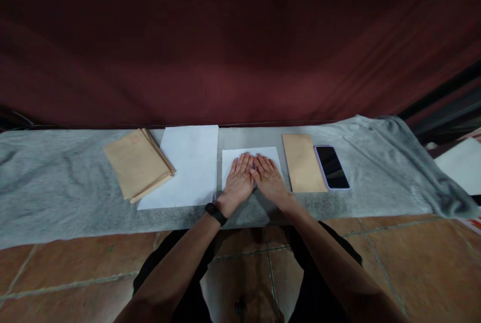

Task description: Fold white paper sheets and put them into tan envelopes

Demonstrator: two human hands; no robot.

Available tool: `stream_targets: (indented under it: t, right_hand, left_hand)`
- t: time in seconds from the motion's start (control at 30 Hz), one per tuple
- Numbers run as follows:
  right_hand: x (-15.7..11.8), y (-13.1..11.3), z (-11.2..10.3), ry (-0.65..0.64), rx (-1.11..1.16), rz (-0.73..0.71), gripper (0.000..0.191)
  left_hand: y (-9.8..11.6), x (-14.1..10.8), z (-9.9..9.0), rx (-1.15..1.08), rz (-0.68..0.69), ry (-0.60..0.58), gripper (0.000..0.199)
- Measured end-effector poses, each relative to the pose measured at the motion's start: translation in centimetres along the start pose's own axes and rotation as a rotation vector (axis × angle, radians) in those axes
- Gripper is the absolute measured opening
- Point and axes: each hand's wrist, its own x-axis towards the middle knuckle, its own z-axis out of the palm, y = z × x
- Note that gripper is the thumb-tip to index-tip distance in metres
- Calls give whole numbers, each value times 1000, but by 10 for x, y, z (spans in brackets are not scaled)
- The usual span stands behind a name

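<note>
My left hand (240,178) lies flat on a white sheet of paper (227,156) in the middle of the grey cloth, its fingers pointing away from me. Beside it my right hand (268,177) rests flat on the same sheet, with the thumbs and inner edges of the hands close together. Much of the sheet is hidden under both palms. A brown envelope (303,162) lies just to the right of the sheet. On the left is a larger stack of white paper (191,162).
Several brown envelopes (137,162) overlap the white stack's left side. A phone (332,167) with a purple case lies right of the single envelope. The grey cloth (56,182) covers the narrow surface, with a dark red curtain (233,62) behind it.
</note>
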Motion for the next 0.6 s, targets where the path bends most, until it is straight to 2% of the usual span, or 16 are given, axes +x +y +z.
stream_targets:
  t: [0.17,0.33,0.47,0.6]
  right_hand:
    - [10,3,7,22,-50,49,56]
    - [11,13,8,113,-101,125,59]
    - [8,22,-1,160,-138,232,60]
    - [7,27,-16,154,-144,350,59]
  left_hand:
    - [-12,7,1,24,-36,11,60]
    - [-23,10,-1,56,-127,22,63]
    - [-26,9,-2,72,-188,24,67]
    - [-25,4,-1,68,-219,58,68]
